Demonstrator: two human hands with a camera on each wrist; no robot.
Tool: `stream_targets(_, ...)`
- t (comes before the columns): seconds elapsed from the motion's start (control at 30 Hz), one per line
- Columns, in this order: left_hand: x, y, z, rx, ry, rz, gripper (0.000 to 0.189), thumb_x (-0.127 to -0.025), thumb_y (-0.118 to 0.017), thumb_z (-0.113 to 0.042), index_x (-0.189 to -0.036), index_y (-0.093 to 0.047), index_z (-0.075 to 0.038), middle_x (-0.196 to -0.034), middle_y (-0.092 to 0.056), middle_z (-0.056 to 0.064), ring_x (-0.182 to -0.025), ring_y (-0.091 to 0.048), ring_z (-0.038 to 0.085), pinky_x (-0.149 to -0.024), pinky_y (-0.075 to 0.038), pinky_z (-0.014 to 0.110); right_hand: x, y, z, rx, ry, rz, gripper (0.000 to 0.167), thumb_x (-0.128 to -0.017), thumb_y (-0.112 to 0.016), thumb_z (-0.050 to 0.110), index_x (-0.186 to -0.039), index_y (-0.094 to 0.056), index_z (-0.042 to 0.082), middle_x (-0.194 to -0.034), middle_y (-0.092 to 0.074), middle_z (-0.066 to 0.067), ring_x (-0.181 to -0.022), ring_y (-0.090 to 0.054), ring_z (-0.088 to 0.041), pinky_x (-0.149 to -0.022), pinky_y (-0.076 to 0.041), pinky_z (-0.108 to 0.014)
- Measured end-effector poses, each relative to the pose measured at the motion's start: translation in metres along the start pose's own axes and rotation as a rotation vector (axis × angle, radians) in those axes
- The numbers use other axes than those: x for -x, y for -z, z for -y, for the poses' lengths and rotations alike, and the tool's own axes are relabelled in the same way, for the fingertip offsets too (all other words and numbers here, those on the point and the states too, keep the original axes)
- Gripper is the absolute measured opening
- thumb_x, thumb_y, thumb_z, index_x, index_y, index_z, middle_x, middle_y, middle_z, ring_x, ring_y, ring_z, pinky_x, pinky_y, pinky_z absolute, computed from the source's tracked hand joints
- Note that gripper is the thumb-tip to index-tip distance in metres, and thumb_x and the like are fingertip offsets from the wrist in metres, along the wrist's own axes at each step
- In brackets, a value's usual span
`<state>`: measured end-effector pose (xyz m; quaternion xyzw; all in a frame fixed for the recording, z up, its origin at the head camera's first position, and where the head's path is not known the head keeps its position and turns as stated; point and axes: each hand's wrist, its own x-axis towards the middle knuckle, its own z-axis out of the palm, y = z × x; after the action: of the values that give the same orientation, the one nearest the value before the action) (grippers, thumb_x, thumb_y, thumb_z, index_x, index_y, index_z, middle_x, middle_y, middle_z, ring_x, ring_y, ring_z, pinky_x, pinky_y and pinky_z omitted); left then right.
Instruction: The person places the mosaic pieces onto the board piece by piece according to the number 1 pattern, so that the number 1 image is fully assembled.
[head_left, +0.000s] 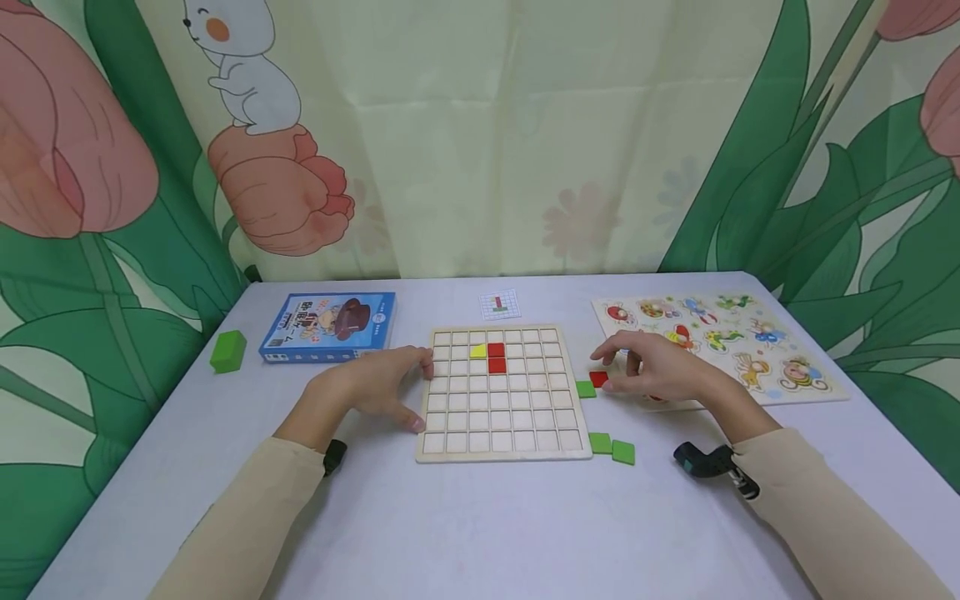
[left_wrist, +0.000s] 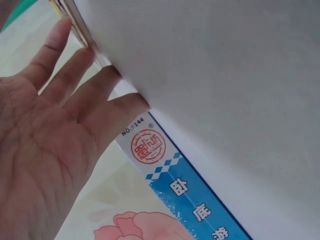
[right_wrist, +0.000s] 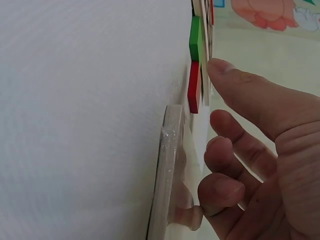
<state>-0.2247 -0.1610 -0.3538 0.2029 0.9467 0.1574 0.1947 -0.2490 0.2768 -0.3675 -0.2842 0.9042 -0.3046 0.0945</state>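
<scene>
A wooden grid board (head_left: 500,400) lies in the middle of the table, bearing red tiles (head_left: 496,365) and a yellow piece (head_left: 478,352) near its top. My left hand (head_left: 378,383) rests against the board's left edge, fingers spread and thumb lower down. Right of the board, my right hand (head_left: 663,367) hovers with loosely bent fingers and nothing visible between them. Just by its fingertips lies a loose red tile (head_left: 598,379), touching or nearly touching a green tile (head_left: 586,389). In the right wrist view, the thumb is close to the red tile (right_wrist: 194,87).
Two more green tiles (head_left: 623,452) lie by the board's lower right corner. A picture puzzle board (head_left: 795,346) sits under and beyond the right hand. Behind the grid is a small pattern card (head_left: 499,305). At left are a blue box (head_left: 330,325) and a green block (head_left: 228,352).
</scene>
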Motion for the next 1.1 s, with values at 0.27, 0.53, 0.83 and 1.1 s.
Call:
stream_targets(0.27,-0.0003,0.0005,0.001,0.002,0.001,-0.003,0.07,-0.067,-0.096,-0.045,-0.12,-0.054,-0.026,-0.136,-0.053,0.002,-0.119,-0.048,0.023,-0.11,-0.041,0.047,-0.0025,-0.0039,-0.0003,0.067,-0.052,0.001,0.043,-0.085,-0.086,0.026,-0.124,-0.068,0.02,-0.113,-0.067,0.004,-0.073,-0.055,-0.018,-0.065,-0.045,-0.027)
stream_targets(0.53,-0.0015,-0.0006,0.0018,0.004,-0.004,0.001,0.071,-0.067,-0.096,-0.048,-0.12,-0.054,-0.027,-0.139,-0.052,0.001,-0.121,-0.047,0.022,-0.111,-0.041,0.047,-0.0028,-0.0059,-0.0008,0.041,-0.07,0.037,0.037,-0.087,-0.084,0.025,-0.12,-0.069,0.02,-0.112,-0.067,0.003,-0.075,-0.052,-0.019,-0.066,-0.043,-0.026)
stream_targets(0.83,-0.0001,0.0032,-0.0011,-0.012,-0.013,-0.007,0.07,-0.068,-0.095,-0.047,-0.121,-0.055,-0.026,-0.142,-0.051,0.002,-0.122,-0.047,0.022,-0.112,-0.04,0.048,-0.0023,-0.0031,0.0011,0.012,-0.07,0.08,0.028,-0.094,-0.076,0.018,-0.121,-0.067,0.017,-0.11,-0.064,-0.001,-0.063,-0.048,-0.015,-0.061,-0.041,-0.027)
stream_targets(1.1,-0.0009,0.001,0.0,-0.008,0.006,0.002,0.071,-0.068,-0.095,-0.048,-0.121,-0.055,-0.026,-0.143,-0.052,0.003,-0.123,-0.047,0.024,-0.113,-0.04,0.049,0.0004,-0.0046,0.0006,-0.122,-0.124,0.11,0.036,-0.102,-0.065,0.02,-0.137,-0.056,0.015,-0.12,-0.052,-0.01,-0.052,-0.046,-0.017,-0.05,-0.042,-0.028)
